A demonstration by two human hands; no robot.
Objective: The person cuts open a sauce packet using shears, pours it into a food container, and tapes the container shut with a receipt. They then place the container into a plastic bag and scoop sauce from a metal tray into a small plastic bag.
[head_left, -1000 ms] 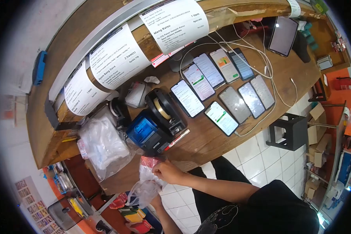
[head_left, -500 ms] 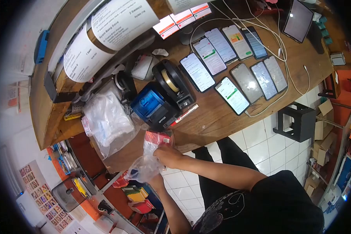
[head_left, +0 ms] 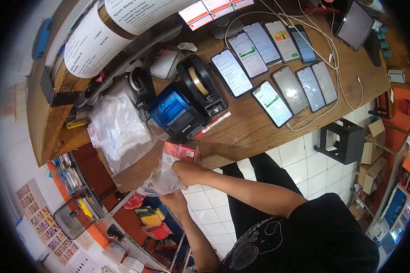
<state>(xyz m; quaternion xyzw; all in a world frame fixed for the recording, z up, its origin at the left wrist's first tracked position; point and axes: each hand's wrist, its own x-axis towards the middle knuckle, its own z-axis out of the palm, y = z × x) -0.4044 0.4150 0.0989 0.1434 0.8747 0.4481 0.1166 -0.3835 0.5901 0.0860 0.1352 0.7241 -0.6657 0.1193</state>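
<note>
A red-and-white box (head_left: 181,150) with a small square code on it sits inside clear plastic at the front edge of the desk. My right hand (head_left: 187,172) closes around the plastic-covered box at its near side. Below and to the left, my left hand (head_left: 173,201) grips the loose end of the clear plastic bag (head_left: 161,181), its fingers partly hidden by the plastic. Just beyond the box stands a black and blue label printer (head_left: 180,118). A red-and-white marker (head_left: 214,123) lies beside the printer.
A tape dispenser (head_left: 200,86) is behind the printer, and a heap of clear plastic bags (head_left: 120,125) lies on the left. Several phones (head_left: 289,91) and white cables cover the desk's right part. A black stool (head_left: 341,141) stands on the tiled floor.
The view has shifted slightly. Around my left hand, the plastic bag looks narrower and more bunched than before. Both hands keep their hold beside the box.
</note>
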